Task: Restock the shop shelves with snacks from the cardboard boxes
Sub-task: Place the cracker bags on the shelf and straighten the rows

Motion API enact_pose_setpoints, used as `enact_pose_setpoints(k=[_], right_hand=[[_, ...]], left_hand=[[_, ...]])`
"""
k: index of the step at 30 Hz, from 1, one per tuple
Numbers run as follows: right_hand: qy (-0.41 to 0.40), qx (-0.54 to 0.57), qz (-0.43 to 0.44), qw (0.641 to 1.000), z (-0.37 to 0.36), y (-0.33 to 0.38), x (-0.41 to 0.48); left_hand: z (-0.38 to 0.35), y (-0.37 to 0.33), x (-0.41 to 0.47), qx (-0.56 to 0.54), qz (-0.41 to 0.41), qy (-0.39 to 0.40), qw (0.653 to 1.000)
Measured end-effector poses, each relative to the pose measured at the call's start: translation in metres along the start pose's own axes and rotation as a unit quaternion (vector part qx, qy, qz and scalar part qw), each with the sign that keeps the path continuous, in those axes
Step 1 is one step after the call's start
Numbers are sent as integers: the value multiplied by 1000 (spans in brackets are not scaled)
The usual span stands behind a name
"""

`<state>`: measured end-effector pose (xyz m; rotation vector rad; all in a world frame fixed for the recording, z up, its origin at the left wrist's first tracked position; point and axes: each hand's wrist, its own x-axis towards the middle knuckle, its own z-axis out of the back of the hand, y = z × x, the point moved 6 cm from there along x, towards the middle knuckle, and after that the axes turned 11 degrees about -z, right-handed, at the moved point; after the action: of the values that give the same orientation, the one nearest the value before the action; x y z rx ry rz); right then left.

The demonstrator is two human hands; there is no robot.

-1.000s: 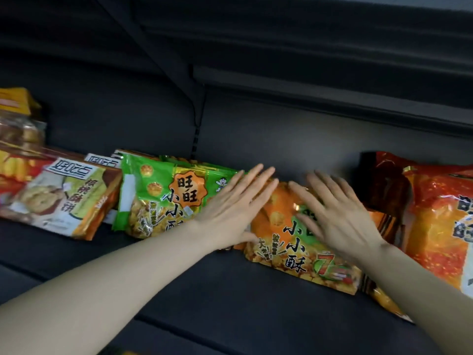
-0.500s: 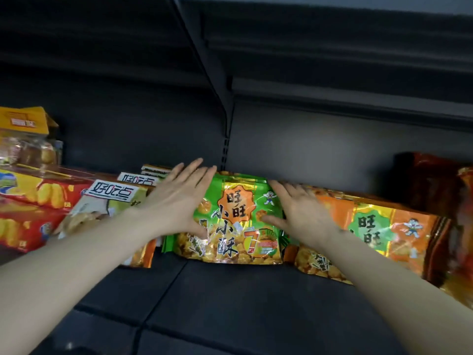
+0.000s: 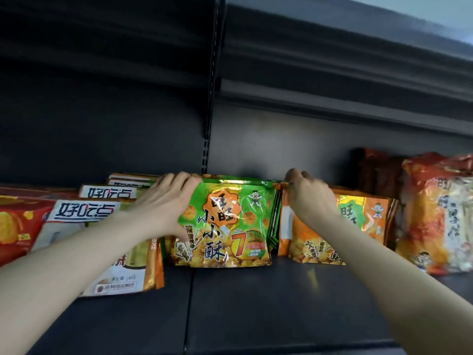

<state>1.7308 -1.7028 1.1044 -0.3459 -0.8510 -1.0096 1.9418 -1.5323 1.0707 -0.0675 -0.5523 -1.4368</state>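
Note:
A green snack bag point(image 3: 230, 226) stands upright at the front of a row of like bags on the dark shelf point(image 3: 256, 308). My left hand point(image 3: 163, 206) grips its upper left edge, fingers over the top and thumb on the front. To its right stands an orange snack bag point(image 3: 363, 219). My right hand point(image 3: 307, 198) holds that bag's top left corner with curled fingers. No cardboard box is in view.
White-and-orange biscuit packs point(image 3: 102, 254) lean at the left, with a red pack point(image 3: 15, 221) beyond them. A large red-orange bag point(image 3: 440, 213) stands at the right. An upper shelf point(image 3: 332, 98) hangs overhead, and a slotted upright point(image 3: 208, 129) runs down the back.
My hands lay flat on the leaning bags before. They have slid up to the top edges and curled round them, and the green and orange bags now stand more upright.

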Motion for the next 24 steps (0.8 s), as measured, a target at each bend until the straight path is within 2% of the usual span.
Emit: enact_pose_setpoints(k=[2,4,5,8,11,12,13,15,17,21,24], right_hand=[[74,-73,-9,994,-12,-13,-1],[116,-61,-19,991,-23,-22,-3],[112,-45,-19,993,-26,-25,-2],[23,5,29,999,-21,-18,-3],[-128,3,79,989,-1,0,-20],[-126,-8,77,989,1,6,-28],[-87,-13,59,994,-4,11,-34],[84,-26,2,996,-32,11,-45],[196,43,-33,979,-52,6,-54],[268,146,-72,950,-56,-11,-58],[264,121,-61,955,-54,-24,-57]], left_hand=[[1,0,1,-7,-2,3,1000],[2,-2,0,-11,-1,10,1000],[3,-2,-1,-10,-1,12,1000],[3,-2,-3,-9,-2,17,1000],[0,1,-3,-11,-2,7,1000],[0,1,-4,-13,-3,2,1000],[-1,1,-5,-12,-3,-3,1000],[0,0,-7,-5,-5,-11,1000],[-1,-2,-8,-2,-4,-14,1000],[-3,-2,-6,13,0,-12,1000],[-6,-3,2,12,-6,-14,1000]])
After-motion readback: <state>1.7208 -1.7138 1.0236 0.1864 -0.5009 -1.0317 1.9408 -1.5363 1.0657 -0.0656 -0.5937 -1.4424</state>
